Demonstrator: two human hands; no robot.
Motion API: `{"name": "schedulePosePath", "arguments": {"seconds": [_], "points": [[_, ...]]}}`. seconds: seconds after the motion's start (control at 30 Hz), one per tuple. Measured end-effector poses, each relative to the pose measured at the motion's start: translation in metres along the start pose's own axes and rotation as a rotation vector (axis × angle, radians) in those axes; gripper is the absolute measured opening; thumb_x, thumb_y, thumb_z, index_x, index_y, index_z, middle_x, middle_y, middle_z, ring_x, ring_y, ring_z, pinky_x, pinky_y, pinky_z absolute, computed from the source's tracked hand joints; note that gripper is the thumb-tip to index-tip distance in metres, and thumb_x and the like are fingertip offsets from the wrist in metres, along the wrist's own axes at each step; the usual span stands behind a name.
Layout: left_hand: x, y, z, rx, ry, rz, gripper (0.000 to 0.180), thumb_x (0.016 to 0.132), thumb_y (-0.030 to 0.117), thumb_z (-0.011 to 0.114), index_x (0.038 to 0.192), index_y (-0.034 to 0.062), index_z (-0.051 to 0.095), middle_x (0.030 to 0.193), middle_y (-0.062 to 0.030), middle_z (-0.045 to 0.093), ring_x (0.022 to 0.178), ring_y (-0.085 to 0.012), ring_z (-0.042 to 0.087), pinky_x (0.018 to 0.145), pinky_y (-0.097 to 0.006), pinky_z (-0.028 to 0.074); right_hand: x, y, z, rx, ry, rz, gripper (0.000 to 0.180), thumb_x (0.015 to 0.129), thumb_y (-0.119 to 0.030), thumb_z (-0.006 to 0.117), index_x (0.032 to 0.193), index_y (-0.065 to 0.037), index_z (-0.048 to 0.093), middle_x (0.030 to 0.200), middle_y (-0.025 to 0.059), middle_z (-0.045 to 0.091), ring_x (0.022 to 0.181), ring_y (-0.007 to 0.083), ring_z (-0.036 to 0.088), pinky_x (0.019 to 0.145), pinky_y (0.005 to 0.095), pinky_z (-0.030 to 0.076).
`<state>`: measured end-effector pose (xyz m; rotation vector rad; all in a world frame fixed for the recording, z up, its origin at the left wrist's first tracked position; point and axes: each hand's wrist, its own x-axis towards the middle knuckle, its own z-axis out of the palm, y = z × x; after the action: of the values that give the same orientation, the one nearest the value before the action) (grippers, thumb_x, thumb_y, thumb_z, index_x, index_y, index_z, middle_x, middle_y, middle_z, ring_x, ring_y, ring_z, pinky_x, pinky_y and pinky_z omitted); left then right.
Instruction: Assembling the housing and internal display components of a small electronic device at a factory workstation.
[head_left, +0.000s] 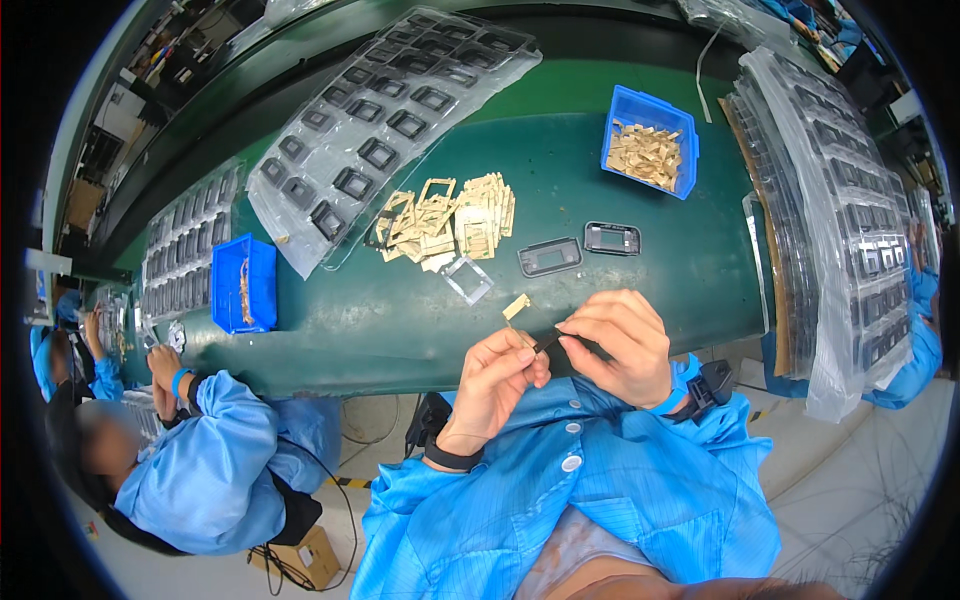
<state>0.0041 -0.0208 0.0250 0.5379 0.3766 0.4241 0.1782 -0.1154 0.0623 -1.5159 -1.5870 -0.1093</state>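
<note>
Close to the table's front edge, my left hand (497,372) and my right hand (622,345) pinch a small black plastic part (550,341) between their fingertips. It shows nearly edge-on, and the fingers cover much of it. Just above my left fingertips is a small cream tab (516,306); whether it is stuck to the finger I cannot tell. Beyond the hands lie two dark housings with rectangular windows, a grey one (550,258) and a black one (612,239). To their left are a pale frame-shaped sheet (467,281) and a heap of cream adhesive frames (450,220).
A blue bin (648,102) of cream scraps stands at the back right, another blue bin (243,284) at left. A clear tray (400,95) of black frames lies at back left. Stacked trays (840,210) line the right edge. A co-worker (215,450) sits at left.
</note>
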Motion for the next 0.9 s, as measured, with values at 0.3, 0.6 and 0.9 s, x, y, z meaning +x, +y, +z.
{"name": "schedulePosePath", "arguments": {"seconds": [0.3, 0.6, 0.9], "points": [[-0.005, 0.000, 0.006, 0.270, 0.016, 0.120, 0.014, 0.096, 0.010, 0.061, 0.089, -0.0022, 0.061, 0.089, -0.0137, 0.061, 0.081, -0.0216, 0.059, 0.072, -0.035, 0.047, -0.003, 0.000, 0.002, 0.037, -0.011, 0.072, 0.020, 0.070, -0.002, 0.080, 0.088, -0.004, 0.072, 0.085, 0.0060, 0.068, 0.083, 0.0247, 0.066, 0.069, 0.0345, 0.049], [-0.004, 0.000, -0.003, -0.107, -0.146, -0.025, 0.012, 0.094, 0.008, 0.059, 0.088, -0.0012, 0.062, 0.086, -0.0110, 0.059, 0.080, -0.0214, 0.057, 0.073, -0.035, 0.045, -0.006, 0.006, -0.004, 0.682, -0.272, 0.590, 0.004, 0.083, 0.002, 0.071, 0.086, 0.001, 0.069, 0.085, 0.0067, 0.068, 0.079, 0.0130, 0.062, 0.074, 0.0279, 0.049], [0.000, 0.004, -0.017, -0.360, -0.238, -0.222, 0.018, 0.089, 0.017, 0.058, 0.087, -0.0013, 0.057, 0.083, -0.0123, 0.055, 0.078, -0.0232, 0.050, 0.068, -0.035, 0.039, -0.003, 0.024, -0.005, 0.621, -0.205, 0.574, 0.003, 0.082, -0.002, 0.071, 0.085, -0.002, 0.071, 0.081, 0.0044, 0.069, 0.073, 0.0112, 0.061, 0.067, 0.0266, 0.049]]}}
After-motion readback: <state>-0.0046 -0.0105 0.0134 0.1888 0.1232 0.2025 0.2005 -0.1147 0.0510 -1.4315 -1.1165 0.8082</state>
